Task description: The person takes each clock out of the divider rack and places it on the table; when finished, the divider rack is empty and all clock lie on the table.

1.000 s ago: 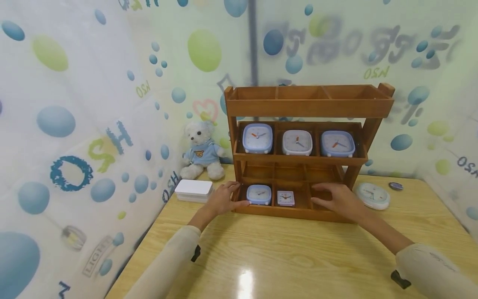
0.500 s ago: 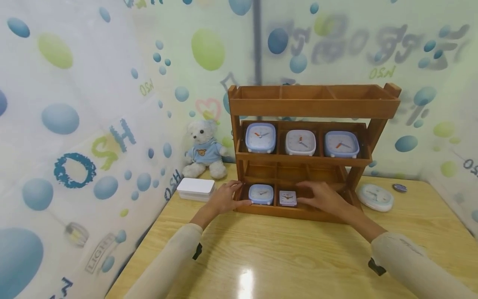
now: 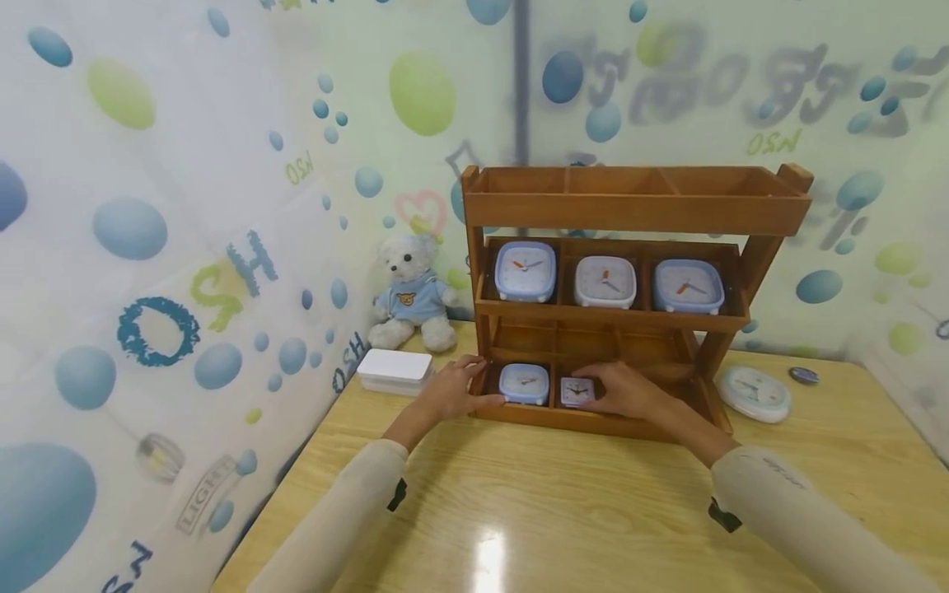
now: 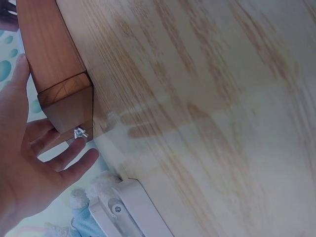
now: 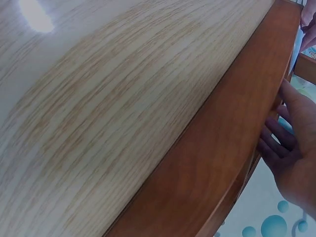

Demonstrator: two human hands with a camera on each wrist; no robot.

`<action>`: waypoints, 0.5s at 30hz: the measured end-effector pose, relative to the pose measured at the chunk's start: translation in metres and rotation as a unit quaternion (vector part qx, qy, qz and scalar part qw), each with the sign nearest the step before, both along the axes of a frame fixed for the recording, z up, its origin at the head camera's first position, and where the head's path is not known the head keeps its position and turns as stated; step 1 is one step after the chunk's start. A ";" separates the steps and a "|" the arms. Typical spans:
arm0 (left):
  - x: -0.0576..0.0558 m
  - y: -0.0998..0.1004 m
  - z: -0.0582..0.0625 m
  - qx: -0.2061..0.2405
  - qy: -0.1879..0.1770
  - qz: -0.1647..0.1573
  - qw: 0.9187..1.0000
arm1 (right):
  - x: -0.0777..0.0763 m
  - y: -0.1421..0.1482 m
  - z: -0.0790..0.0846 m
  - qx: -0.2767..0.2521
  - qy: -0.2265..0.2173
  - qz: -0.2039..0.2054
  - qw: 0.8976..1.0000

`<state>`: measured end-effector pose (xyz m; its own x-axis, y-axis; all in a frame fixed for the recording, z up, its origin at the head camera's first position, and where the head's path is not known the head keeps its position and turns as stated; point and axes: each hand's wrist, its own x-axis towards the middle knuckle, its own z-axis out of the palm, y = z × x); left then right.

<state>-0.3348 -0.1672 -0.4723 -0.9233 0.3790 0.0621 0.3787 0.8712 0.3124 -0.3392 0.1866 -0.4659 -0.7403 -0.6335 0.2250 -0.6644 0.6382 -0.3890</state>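
A pale wood-grain table (image 3: 593,511) bears a brown wooden three-tier shelf (image 3: 633,212). The left hand (image 3: 448,391), fingers spread, lies at the shelf's left end; the right hand (image 3: 626,391) angles in over its lower front. A white-and-mint oval clock (image 3: 754,394) lies unshelved, to the right. Five are shelved: three rounded plastic clocks (image 3: 605,282) across the middle tier, a light-blue rounded clock (image 3: 524,384) lower left, and a small lilac square clock (image 3: 574,390) lower middle, perhaps not yet settled, pinched by the right thumb and forefinger.
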 end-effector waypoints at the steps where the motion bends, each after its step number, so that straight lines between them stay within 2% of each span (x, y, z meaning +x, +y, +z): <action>1: 0.000 0.001 0.000 0.000 0.000 -0.001 1.000 | -0.001 -0.001 -0.001 0.005 -0.002 0.003 1.000; 9: 0.002 0.002 0.001 -0.003 0.005 -0.002 1.000 | -0.003 -0.004 -0.007 0.001 -0.001 0.022 1.000; 15: 0.002 0.000 0.001 0.003 0.006 -0.001 1.000 | -0.004 0.002 -0.001 -0.015 -0.007 0.013 1.000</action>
